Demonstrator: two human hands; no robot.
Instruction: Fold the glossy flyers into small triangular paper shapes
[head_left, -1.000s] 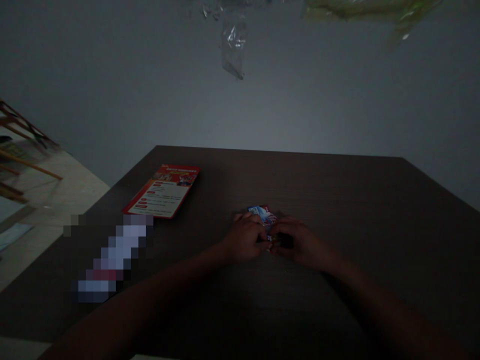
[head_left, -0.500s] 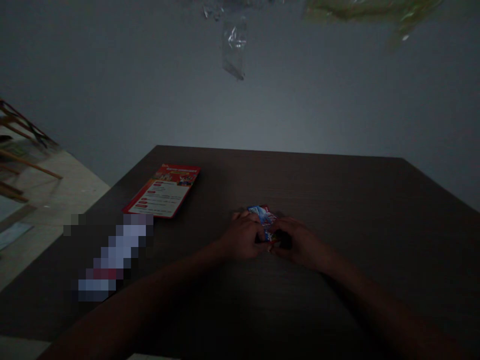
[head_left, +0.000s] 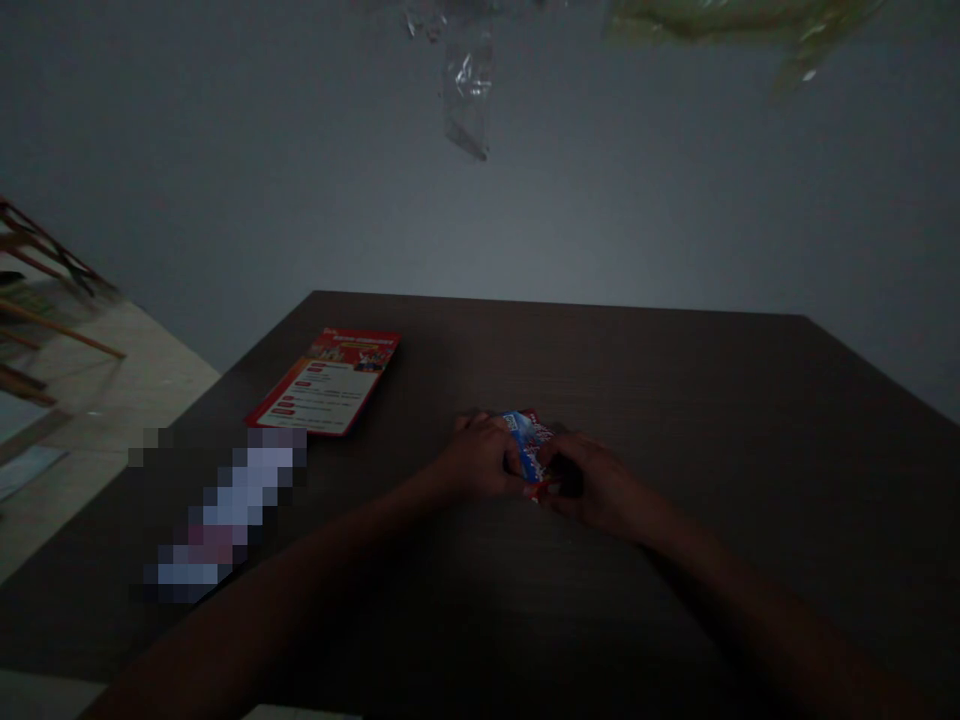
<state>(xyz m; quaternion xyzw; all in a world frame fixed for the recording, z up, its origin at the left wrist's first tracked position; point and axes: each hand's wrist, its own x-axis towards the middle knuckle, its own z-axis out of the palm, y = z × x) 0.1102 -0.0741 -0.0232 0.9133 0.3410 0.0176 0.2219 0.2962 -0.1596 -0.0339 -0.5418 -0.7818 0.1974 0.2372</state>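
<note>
A small blue, red and white printed packet (head_left: 529, 436) is between my two hands, low over the middle of the table. My left hand (head_left: 481, 456) curls around its left side, with the fingers closed against it. From the right, my right hand (head_left: 601, 484) pinches the near right part of the packet. The palms and some fingertips lie in dark shadow. Dim light leaves the packet's exact kind and contents unclear.
On the dark wooden table (head_left: 645, 370), a red and white printed booklet (head_left: 324, 385) lies at the left. Nearer me is a pixelated, blurred item (head_left: 232, 510). Clear plastic (head_left: 469, 90) and yellowish plastic (head_left: 720, 22) hang on the wall behind. Wooden furniture legs (head_left: 60, 325) stand at far left.
My left hand has shifted slightly left and away from my right hand. More of the packet's blue and red face shows between them. The right hand has barely moved.
</note>
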